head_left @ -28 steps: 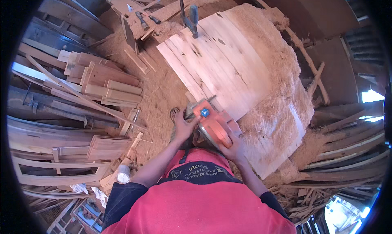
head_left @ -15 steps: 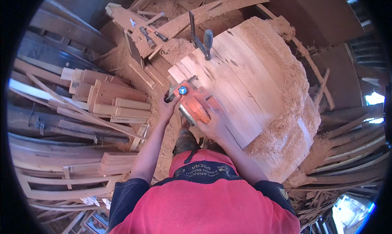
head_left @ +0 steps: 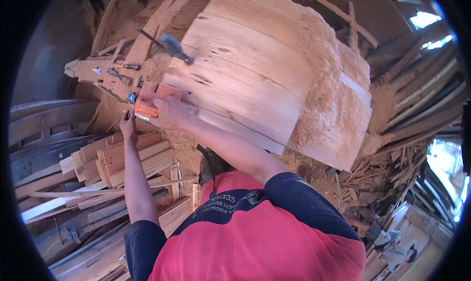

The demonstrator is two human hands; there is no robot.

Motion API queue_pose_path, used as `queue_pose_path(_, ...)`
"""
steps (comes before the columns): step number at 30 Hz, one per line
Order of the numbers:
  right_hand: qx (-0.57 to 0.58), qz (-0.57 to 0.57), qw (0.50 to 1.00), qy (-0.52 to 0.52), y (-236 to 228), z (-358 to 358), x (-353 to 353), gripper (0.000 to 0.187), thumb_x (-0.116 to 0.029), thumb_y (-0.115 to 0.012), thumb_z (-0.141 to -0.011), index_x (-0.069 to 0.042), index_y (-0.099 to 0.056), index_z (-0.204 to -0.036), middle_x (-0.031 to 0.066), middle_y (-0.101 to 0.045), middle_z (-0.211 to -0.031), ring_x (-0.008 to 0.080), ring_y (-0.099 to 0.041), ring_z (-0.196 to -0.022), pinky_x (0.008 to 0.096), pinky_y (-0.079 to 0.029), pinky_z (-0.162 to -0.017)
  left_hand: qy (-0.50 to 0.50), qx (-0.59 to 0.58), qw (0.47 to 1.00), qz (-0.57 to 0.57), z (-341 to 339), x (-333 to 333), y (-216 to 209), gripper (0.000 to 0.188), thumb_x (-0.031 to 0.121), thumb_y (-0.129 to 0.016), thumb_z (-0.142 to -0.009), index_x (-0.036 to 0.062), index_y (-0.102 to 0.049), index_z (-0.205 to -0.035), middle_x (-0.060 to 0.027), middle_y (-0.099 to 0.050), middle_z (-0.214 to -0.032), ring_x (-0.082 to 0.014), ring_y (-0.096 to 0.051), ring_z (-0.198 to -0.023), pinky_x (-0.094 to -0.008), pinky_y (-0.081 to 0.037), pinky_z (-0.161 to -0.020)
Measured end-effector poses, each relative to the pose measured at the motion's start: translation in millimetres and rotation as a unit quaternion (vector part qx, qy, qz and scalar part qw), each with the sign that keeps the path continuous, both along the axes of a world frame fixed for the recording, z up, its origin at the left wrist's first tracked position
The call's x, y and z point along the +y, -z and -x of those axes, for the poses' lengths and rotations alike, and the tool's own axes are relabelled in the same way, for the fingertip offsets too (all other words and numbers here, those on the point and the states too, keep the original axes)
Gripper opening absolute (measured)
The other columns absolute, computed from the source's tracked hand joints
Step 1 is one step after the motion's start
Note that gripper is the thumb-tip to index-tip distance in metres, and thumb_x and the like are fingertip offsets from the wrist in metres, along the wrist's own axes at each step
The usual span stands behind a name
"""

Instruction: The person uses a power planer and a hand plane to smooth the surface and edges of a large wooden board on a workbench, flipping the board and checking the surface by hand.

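Note:
An orange-red electric planer [head_left: 147, 107] with a blue front knob [head_left: 132, 98] sits at the left edge of a wide wooden panel [head_left: 245, 70]. My right hand [head_left: 171, 114] is wrapped around its rear handle. By the knob, my left hand [head_left: 128, 126] has its fingers closed against the planer's front side; part of that grip is hidden. Just beyond the planer, a bar clamp [head_left: 174, 48] with a dark handle stands at the panel's edge, blurred. Wood shavings [head_left: 333, 84] lie thick over the panel's far and right side.
Chisel-like hand tools [head_left: 119, 76] lie on a board at the far left. Stacked planks [head_left: 122, 158] fill the left side near my left arm. Long boards [head_left: 427, 99] and a heap of scrap wood [head_left: 378, 173] are on the right.
My view has turned, so the panel and planer now appear farther left. Both hands have gone with the planer toward the panel's far-left corner, near the clamp, arms stretched further.

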State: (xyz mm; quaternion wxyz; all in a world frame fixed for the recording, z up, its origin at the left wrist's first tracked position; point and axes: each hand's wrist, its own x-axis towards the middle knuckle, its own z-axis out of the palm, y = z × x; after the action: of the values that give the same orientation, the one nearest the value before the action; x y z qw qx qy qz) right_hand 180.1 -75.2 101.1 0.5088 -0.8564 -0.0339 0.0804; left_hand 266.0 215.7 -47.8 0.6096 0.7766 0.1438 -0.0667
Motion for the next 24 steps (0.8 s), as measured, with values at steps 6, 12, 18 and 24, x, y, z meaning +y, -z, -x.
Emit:
queue_pose_path(6,-0.010,0.084,0.995,0.053,-2.1,174.2,-126.7,0.041,-0.039,-0.075,-0.080,-0.004,-0.063,-0.098,0.0194,-0.068,-0.099,0.0396,-0.066,-0.093,0.0494,-0.054,-0.080,0.136,0.033,0.984,-0.113,152.2,-153.3,-45.4,0.045,0.035,-0.072,-0.094,-0.0032,-0.066,-0.117,-0.0038,-0.069,-0.099,-0.0105,-0.060,-0.084,-0.0269,-0.048,-0.072)
queue_pose_path(12,0.017,0.073,0.993,0.088,-44.9,376.5,-266.6,0.043,-0.028,-0.083,-0.074,-0.011,-0.070,-0.112,0.0145,-0.071,-0.101,0.0353,-0.069,-0.090,0.0424,-0.056,-0.081,0.242,0.130,0.954,-0.116,355.1,-295.4,-64.2,0.083,0.051,-0.089,-0.068,-0.0061,-0.051,-0.114,-0.0196,-0.065,-0.102,-0.0285,-0.066,-0.092,-0.0392,-0.053,-0.079)
queue_pose_path(18,0.102,0.085,0.986,0.104,-40.8,430.5,-303.4,0.038,-0.022,-0.082,-0.071,-0.007,-0.073,-0.105,0.0150,-0.072,-0.093,0.0329,-0.071,-0.085,0.0382,-0.056,-0.077,0.327,0.140,0.928,-0.111,373.8,-332.4,-103.8,0.086,0.053,-0.088,-0.069,-0.0066,-0.048,-0.115,-0.0151,-0.061,-0.096,-0.0254,-0.061,-0.086,-0.0365,-0.051,-0.075)
queue_pose_path(24,0.084,0.112,0.986,0.096,-32.1,341.4,-237.5,0.037,-0.025,-0.077,-0.069,-0.006,-0.072,-0.100,0.0179,-0.071,-0.090,0.0347,-0.070,-0.081,0.0421,-0.056,-0.073,0.204,0.086,0.974,-0.054,314.8,-265.4,-55.3,0.079,0.051,-0.090,-0.068,-0.0063,-0.053,-0.109,-0.0170,-0.065,-0.094,-0.0225,-0.066,-0.089,-0.0316,-0.053,-0.074)
